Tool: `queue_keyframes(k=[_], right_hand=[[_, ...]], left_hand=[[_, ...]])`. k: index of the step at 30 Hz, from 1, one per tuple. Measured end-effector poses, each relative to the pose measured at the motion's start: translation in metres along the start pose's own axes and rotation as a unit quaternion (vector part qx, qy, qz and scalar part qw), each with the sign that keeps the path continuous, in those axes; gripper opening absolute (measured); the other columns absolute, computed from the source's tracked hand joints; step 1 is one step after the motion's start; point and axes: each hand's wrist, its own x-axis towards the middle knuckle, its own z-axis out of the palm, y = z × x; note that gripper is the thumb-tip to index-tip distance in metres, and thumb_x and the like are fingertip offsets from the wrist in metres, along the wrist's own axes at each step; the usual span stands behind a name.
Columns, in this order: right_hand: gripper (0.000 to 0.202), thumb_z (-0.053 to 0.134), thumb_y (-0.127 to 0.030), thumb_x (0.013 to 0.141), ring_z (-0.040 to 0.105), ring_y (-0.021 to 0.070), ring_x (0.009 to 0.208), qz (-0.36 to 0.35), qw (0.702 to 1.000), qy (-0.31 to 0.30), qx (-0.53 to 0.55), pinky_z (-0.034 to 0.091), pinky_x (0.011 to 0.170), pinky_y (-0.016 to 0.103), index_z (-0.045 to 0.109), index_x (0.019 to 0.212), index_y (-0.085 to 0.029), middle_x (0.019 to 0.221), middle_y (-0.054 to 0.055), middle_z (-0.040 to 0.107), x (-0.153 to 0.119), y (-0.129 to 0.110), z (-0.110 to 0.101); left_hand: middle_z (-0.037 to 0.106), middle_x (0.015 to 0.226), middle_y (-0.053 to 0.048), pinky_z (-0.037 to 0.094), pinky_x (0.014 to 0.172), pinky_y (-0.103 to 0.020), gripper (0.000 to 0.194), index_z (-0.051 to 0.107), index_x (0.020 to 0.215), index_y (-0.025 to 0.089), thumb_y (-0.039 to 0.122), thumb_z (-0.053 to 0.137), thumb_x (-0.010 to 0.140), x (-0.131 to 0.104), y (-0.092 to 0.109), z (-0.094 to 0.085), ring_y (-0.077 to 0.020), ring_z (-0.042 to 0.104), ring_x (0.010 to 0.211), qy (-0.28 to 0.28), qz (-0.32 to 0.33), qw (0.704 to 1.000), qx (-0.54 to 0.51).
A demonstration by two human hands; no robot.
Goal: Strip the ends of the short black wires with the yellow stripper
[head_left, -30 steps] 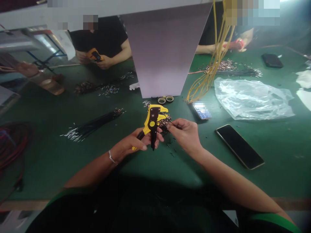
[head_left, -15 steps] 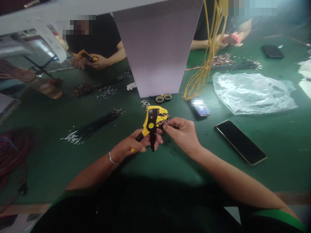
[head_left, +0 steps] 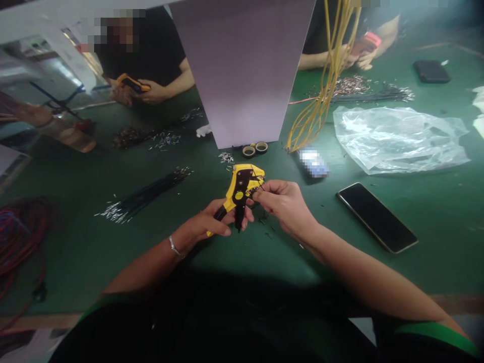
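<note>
In my left hand point(head_left: 209, 218) is a yellow and black wire stripper point(head_left: 238, 193), its head pointing up and its handles held between fingers and thumb. Beside the stripper's jaws, my right hand point(head_left: 284, 200) is closed in a pinch on a thin black wire point(head_left: 258, 180), which reaches the jaws; its other end is hidden. Short black scraps point(head_left: 267, 235) lie on the table just below the hands. To the left rests a bundle of black wires point(head_left: 147, 194) with silvery ends. Small silver pieces point(head_left: 227, 157) are piled beyond the tool.
A phone point(head_left: 376, 217) and a clear plastic bag point(head_left: 401, 138) lie on the right. Yellow cables point(head_left: 325, 96) hang beside a pale upright panel point(head_left: 244, 70). Two tape rolls point(head_left: 254, 149) sit at its foot. Red cable coils point(head_left: 22, 237) are far left. Co-workers' hands point(head_left: 149, 92) show across the table.
The view has shifted slightly. My left hand still grips the wire stripper, and my right hand stays at its jaws with little movement. A small pale bit now shows below my right wrist.
</note>
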Motion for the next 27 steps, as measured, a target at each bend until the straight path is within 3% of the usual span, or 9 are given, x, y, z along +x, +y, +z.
queue_keyframes(k=[13,19,27], right_hand=[[0.016,0.067,-0.021,0.064,0.029,0.0034,0.034,0.1,0.989,-0.015,0.107,0.014,0.037,0.022,0.059,0.051,-0.017,0.036,-0.007,0.045,-0.0041,-0.004,0.0081],[0.014,0.067,-0.021,0.063,0.029,0.0036,0.034,0.105,0.987,-0.024,0.119,0.013,0.037,0.022,0.059,0.051,-0.018,0.036,-0.007,0.045,-0.0046,-0.0025,0.0088],[0.014,0.067,-0.021,0.063,0.027,0.0035,0.033,0.107,0.985,-0.026,0.135,0.012,0.036,0.023,0.058,0.052,-0.018,0.036,-0.007,0.045,-0.0044,-0.0002,0.0098]], left_hand=[[0.069,0.099,-0.012,0.051,0.081,-0.037,0.046,0.068,0.107,0.013,0.013,0.08,0.062,0.0001,-0.0013,0.0031,-0.0216,0.063,0.087,0.01,0.013,0.997,0.072],[0.069,0.095,-0.007,0.052,0.083,-0.033,0.043,0.068,0.107,0.016,0.008,0.076,0.065,-0.0019,-0.0071,0.0015,-0.018,0.064,0.085,0.035,0.029,0.994,0.103],[0.067,0.084,-0.005,0.053,0.07,-0.03,0.034,0.065,0.098,0.014,0.008,0.072,0.066,0.0018,0.0019,0.0096,-0.0154,0.062,0.073,0.044,0.043,0.984,0.166]])
